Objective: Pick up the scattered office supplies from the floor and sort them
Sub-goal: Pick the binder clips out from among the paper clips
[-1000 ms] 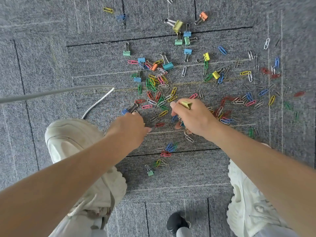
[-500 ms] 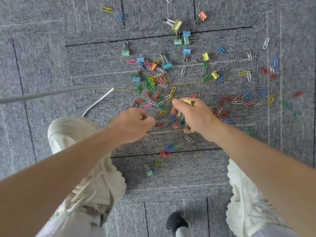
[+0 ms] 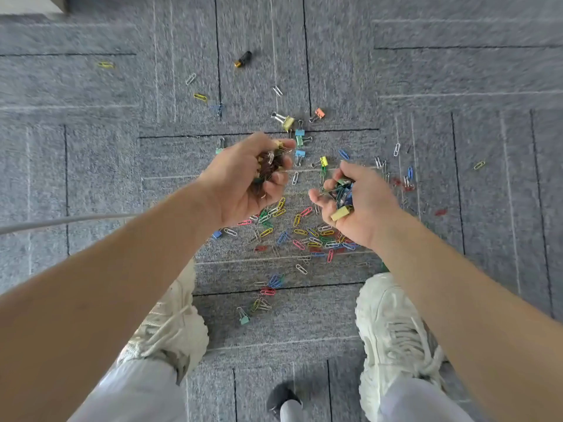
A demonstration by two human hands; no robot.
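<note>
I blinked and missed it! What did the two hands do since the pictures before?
The left hand and the right hand came up off the carpet and turned palm up. Each now cups a handful of clips. The right hand kept its yellow binder clip. Many paper clips and the binder clips farther off stayed on the floor.

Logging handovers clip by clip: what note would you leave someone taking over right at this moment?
Left hand: fingers curled round a handful of mixed clips.
Right hand: cupped round paper clips and a yellow binder clip.
Floor: loose paper clips on the carpet between hands and shoes; binder clips just beyond the hands; strays further out.
Done: two handfuls lifted. Nothing sorted; no container in view.
Left: gather the rest, then sort by type.
</note>
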